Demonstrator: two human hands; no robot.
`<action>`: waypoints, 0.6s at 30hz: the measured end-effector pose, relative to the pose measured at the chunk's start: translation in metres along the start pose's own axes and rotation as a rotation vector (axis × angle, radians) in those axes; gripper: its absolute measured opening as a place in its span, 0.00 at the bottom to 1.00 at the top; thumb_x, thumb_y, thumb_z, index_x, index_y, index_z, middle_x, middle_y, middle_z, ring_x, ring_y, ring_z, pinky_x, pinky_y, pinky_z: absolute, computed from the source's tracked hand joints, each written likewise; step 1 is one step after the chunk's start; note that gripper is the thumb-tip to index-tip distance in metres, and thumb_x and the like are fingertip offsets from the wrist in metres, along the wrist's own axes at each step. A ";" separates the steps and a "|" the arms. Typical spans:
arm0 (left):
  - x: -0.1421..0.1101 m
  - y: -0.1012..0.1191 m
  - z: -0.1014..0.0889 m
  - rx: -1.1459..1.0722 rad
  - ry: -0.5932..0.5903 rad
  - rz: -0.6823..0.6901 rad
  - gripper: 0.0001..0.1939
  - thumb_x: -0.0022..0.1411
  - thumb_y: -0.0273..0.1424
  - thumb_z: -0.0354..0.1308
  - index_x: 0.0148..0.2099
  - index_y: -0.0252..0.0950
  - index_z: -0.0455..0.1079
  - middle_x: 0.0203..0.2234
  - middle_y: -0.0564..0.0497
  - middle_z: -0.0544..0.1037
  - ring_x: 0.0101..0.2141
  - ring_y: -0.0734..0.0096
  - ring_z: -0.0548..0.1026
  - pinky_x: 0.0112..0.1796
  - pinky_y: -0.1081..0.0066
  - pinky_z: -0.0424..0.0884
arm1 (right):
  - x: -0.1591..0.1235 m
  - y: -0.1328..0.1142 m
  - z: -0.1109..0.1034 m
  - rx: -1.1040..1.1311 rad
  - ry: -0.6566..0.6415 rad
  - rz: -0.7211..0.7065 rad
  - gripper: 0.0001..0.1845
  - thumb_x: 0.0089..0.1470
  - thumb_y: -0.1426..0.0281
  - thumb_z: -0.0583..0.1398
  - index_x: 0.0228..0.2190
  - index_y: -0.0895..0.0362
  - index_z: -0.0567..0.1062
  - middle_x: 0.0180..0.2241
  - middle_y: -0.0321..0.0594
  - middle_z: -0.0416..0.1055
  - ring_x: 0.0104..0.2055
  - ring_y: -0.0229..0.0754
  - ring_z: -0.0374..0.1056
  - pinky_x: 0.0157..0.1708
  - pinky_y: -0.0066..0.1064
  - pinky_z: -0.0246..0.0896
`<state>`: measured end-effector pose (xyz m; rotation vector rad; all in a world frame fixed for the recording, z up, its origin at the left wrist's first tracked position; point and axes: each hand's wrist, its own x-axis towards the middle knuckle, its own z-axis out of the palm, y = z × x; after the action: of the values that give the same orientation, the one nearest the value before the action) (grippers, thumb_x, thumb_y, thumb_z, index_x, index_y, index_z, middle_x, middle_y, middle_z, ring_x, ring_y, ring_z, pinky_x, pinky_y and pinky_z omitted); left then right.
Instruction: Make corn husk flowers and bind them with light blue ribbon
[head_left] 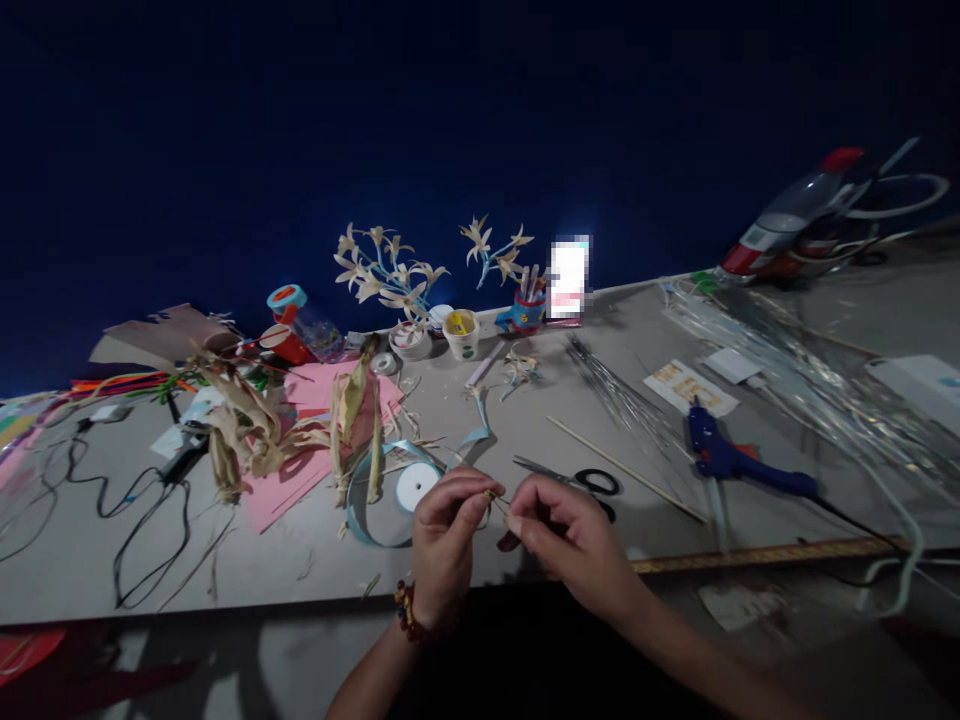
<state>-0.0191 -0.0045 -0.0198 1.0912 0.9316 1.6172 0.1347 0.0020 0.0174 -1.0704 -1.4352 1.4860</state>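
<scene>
Near the table's front edge, my left hand (444, 535) pinches a small, pale brownish piece of a thin strand (501, 501) between thumb and fingertips. Facing it, my right hand (581, 545) is closed at the fingertips on the strand's other end. Whether the strand is wire or dried husk is too small to tell. Behind my right hand lie black-handled scissors (598, 482), partly hidden by it. A white ribbon spool (417, 488) with light blue ribbon (358, 505) lies beside my left hand. Dried corn husks (259, 430) spread farther left.
Pink paper (277, 490) lies under the husks. Husk flowers (382, 270) stand at the back near a white cup (461, 335) and a glowing phone (569, 278). To the right are a wooden stick (626, 468), wires (619, 385), a blue glue gun (739, 460) and a bottle (787, 220).
</scene>
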 end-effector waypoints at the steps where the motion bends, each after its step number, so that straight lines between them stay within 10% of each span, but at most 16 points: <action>1: 0.001 0.001 0.000 0.008 -0.016 0.002 0.06 0.63 0.26 0.63 0.39 0.41 0.81 0.33 0.50 0.81 0.40 0.68 0.75 0.45 0.69 0.70 | 0.000 0.000 0.000 0.011 -0.005 0.006 0.08 0.55 0.68 0.58 0.26 0.55 0.69 0.21 0.30 0.62 0.25 0.38 0.66 0.26 0.27 0.65; 18: 0.003 0.003 0.013 -0.397 0.047 -0.442 0.08 0.50 0.33 0.73 0.31 0.35 0.79 0.31 0.50 0.76 0.34 0.73 0.73 0.37 0.74 0.69 | 0.000 0.007 0.002 -0.616 0.148 -0.452 0.08 0.56 0.76 0.55 0.27 0.54 0.67 0.23 0.32 0.67 0.25 0.37 0.65 0.28 0.28 0.57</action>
<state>-0.0077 -0.0011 -0.0119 0.5309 0.7707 1.3807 0.1326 0.0011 0.0099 -1.0764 -1.9256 0.6412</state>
